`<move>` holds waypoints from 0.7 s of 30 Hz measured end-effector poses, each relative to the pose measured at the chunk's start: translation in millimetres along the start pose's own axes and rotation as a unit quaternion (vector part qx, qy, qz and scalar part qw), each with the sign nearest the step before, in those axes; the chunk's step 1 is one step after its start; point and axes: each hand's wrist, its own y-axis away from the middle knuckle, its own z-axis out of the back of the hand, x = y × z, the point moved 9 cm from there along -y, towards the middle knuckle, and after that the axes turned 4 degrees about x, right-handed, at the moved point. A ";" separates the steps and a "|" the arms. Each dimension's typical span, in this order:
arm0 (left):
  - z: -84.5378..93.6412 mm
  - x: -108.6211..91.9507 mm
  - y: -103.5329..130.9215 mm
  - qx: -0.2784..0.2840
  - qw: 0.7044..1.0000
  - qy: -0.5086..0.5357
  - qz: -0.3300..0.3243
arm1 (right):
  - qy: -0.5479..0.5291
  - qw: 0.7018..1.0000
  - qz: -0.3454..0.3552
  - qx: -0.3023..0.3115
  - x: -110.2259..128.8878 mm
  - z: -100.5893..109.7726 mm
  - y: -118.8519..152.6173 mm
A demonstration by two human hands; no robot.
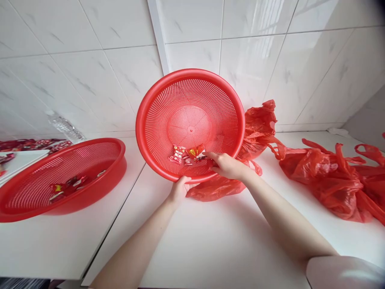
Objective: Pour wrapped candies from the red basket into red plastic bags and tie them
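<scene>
A red plastic colander basket [192, 73] is tipped up with its mouth toward me. Its near rim is gripped by my left hand [179, 189], thumb on top and fingers out of sight below. Inside, at the low side, lie a few wrapped candies: a red packet [177, 154], a gold-and-red one [195, 151] and a small dark red one [188, 161]. My right hand [226, 165] reaches over the rim, its index finger stretched out to the candies and the other fingers partly curled. I see nothing held in it.
Another red basket [118, 160] with several wrapped candies stands at the left. Behind it are a clear plastic bottle [64, 125] and a white tray [24, 162]. Red plastic bags lie under the tipped basket [216, 188] and at the right [325, 176]. Tiled wall behind.
</scene>
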 end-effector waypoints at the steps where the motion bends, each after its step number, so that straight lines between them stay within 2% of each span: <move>1: 3.7 -0.8 -1.2 -0.010 1.000 0.005 -0.006 | -0.024 1.000 0.018 -0.001 4.2 2.8 1.2; 5: 17.1 -2.4 -5.2 -0.051 0.998 0.021 -0.028 | -0.084 0.995 0.058 0.015 15.0 8.0 5.3; 13: 32.0 -13.4 -7.0 -0.109 0.991 0.019 -0.075 | -0.064 0.996 0.020 0.051 6.0 -0.9 3.3; 17: 30.9 -22.1 -6.0 -0.107 0.989 0.010 -0.098 | -0.112 0.992 0.052 0.024 19.1 5.3 4.8; 21: 27.8 -20.2 -5.3 -0.095 0.991 0.005 -0.091 | -0.082 0.994 0.067 -0.032 21.7 13.7 4.2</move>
